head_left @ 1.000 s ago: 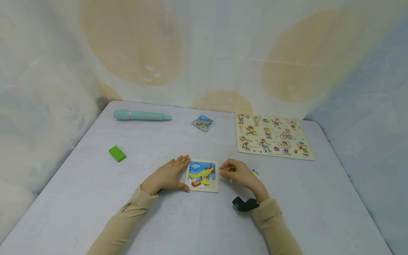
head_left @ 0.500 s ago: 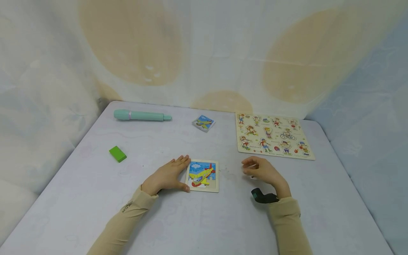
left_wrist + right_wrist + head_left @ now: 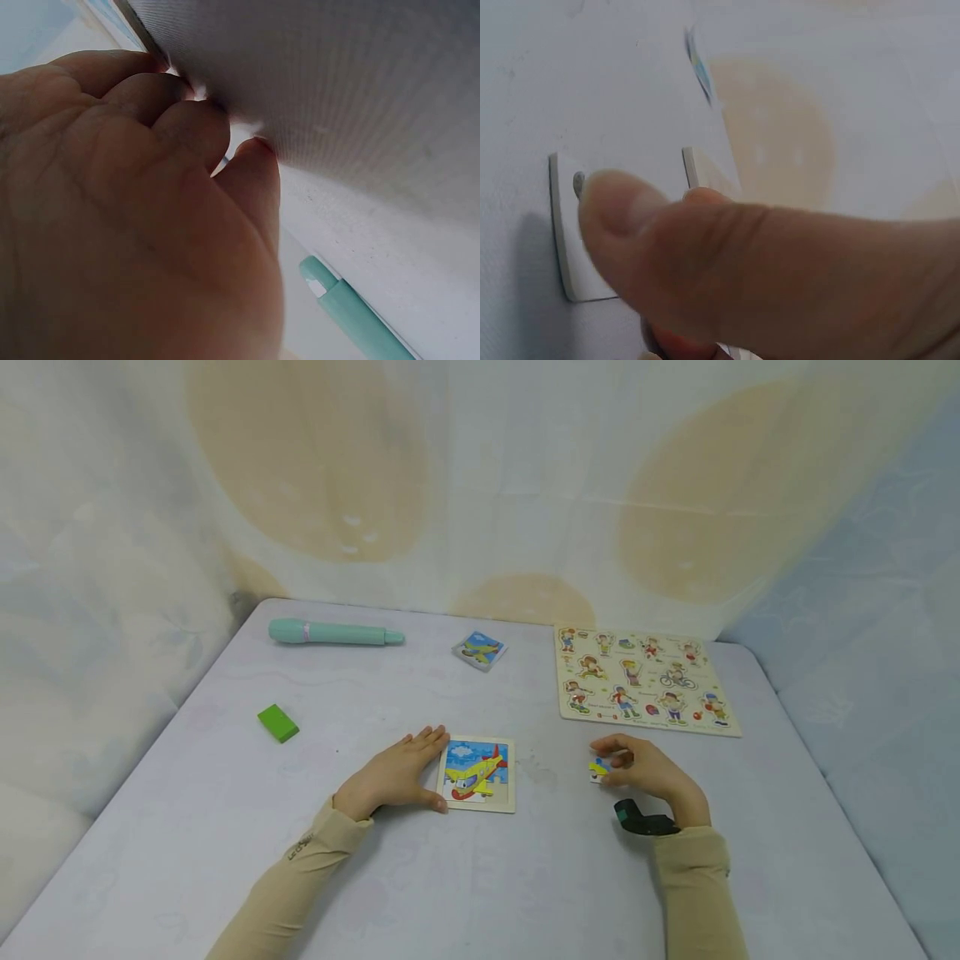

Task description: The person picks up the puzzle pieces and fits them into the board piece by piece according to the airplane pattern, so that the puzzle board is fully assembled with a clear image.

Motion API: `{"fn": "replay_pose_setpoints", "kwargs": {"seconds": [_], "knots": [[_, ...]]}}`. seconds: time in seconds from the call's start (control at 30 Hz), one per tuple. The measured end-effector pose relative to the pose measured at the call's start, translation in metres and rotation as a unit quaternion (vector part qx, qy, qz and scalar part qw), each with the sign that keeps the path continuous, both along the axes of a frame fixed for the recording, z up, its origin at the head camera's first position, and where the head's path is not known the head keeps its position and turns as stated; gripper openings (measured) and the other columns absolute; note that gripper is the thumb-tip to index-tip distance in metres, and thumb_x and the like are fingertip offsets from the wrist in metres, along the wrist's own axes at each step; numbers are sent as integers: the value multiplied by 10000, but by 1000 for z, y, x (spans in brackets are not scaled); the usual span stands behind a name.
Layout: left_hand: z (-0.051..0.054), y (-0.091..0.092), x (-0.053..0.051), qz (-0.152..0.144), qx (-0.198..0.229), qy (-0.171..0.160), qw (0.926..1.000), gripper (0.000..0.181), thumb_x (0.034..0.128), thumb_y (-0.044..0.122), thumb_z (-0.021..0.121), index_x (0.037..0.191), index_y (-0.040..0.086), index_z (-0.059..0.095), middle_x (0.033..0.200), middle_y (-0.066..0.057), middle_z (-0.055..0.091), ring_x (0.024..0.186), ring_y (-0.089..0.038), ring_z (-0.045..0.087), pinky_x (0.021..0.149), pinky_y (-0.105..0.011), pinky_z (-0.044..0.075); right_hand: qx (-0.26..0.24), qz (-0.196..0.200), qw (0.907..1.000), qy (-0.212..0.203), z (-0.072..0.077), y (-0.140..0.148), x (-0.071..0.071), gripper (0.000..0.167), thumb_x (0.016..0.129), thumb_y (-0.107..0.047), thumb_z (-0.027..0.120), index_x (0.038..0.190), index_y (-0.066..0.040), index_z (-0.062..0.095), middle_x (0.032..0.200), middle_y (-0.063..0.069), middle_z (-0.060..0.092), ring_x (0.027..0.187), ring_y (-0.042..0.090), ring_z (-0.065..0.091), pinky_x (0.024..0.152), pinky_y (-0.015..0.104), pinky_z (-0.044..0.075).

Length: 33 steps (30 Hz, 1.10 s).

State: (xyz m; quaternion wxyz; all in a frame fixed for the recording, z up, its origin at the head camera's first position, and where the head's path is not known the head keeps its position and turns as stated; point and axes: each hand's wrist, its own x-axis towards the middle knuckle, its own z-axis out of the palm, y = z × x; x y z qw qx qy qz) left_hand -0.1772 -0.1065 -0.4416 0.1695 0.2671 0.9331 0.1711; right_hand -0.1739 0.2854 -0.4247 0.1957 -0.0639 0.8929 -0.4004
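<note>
A wooden-framed jigsaw puzzle (image 3: 513, 781) with a yellow airplane picture lies in the middle of the table; pale wood shows at its lower right. My left hand (image 3: 393, 775) rests flat along its left side, with fingertips and thumb at the frame's edge; in the left wrist view the left hand (image 3: 142, 195) hides most of the frame. To the right, my right hand (image 3: 648, 768) has its thumb and fingers curled about a small blue and yellow puzzle piece (image 3: 597, 769). In the right wrist view the thumb of my right hand (image 3: 727, 262) covers part of the white-faced piece (image 3: 592, 277).
A board with sports figures (image 3: 637, 677) lies at the back right. A small airplane picture (image 3: 479, 650) is at the back middle. At the back left lies a mint-green toy microphone (image 3: 337, 633), with a green block (image 3: 277, 723) nearer. Curtains rise behind the table.
My right hand has moved right from beside the frame to the loose puzzle piece, and its fingers are now about it. My left hand and the framed puzzle stay in place.
</note>
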Motion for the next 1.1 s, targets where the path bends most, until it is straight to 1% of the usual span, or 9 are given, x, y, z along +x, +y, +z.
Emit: {"fn": "replay_pose_setpoints", "kwargs": {"seconds": [0.17,0.33,0.4,0.57,0.73,0.77,0.93,1.0,1.1], "knots": [[0,1,0,17,-42,19,10000,1100,718,518,801,1535,43,237,1621,-106,195,1511,-286,159,1237,-477,172,74,61,9999,108,1,-3,2,541,762,-52,767,1264,10,574,1266,216,584,982,256,514,766,281,442],[1,1,1,40,-92,9,9999,1104,717,524,799,1539,58,228,1624,-90,184,1514,-269,151,1242,-463,162,313,111,9990,305,-1,-7,3,526,748,-29,768,1244,-6,593,1258,193,607,988,256,517,815,311,445],[1,1,1,31,-40,19,10000,1102,717,517,802,1535,44,236,1621,-104,193,1512,-282,159,1238,-475,169,342,101,9988,325,-2,-8,3,504,747,-17,762,1227,-15,607,1211,183,616,988,262,518,827,320,447],[1,1,1,4,18,25,10000,1094,719,510,803,1529,29,248,1617,-120,202,1508,-297,168,1232,-488,180,336,94,9987,373,-3,-9,2,450,735,4,737,1171,-11,627,1034,113,581,916,232,493,771,280,434],[2,1,1,12,22,21,10000,1094,718,517,801,1530,34,249,1618,-117,203,1508,-295,170,1233,-486,181,345,-132,9985,399,-5,-11,0,366,763,-14,730,1118,-20,640,951,77,545,867,208,478,727,263,418],[2,1,1,16,17,19,10000,1094,719,516,801,1530,34,249,1618,-116,203,1508,-294,170,1233,-486,181,341,-193,9985,394,-6,-11,0,340,781,-20,723,1112,-25,643,950,80,547,871,208,481,732,270,418],[1,1,1,44,-4,17,10000,1094,717,507,806,1532,40,245,1620,-107,200,1510,-285,164,1236,-478,176,493,-458,9956,645,-8,-14,-3,246,859,-71,692,1101,-38,658,1014,117,606,902,215,532,764,277,447],[1,1,1,49,-11,21,10000,1095,717,508,806,1533,42,243,1620,-104,198,1511,-281,161,1237,-474,173,488,-585,9946,706,-8,-15,-3,242,877,-76,677,1115,-35,656,1015,129,613,890,216,545,742,276,465],[2,1,2,57,-60,-4,10000,1100,716,515,804,1538,57,233,1624,-88,187,1514,-266,150,1242,-461,163,295,-800,9943,646,-7,-17,-3,265,886,-68,668,1145,-22,642,996,144,608,826,194,572,682,267,513]]}}
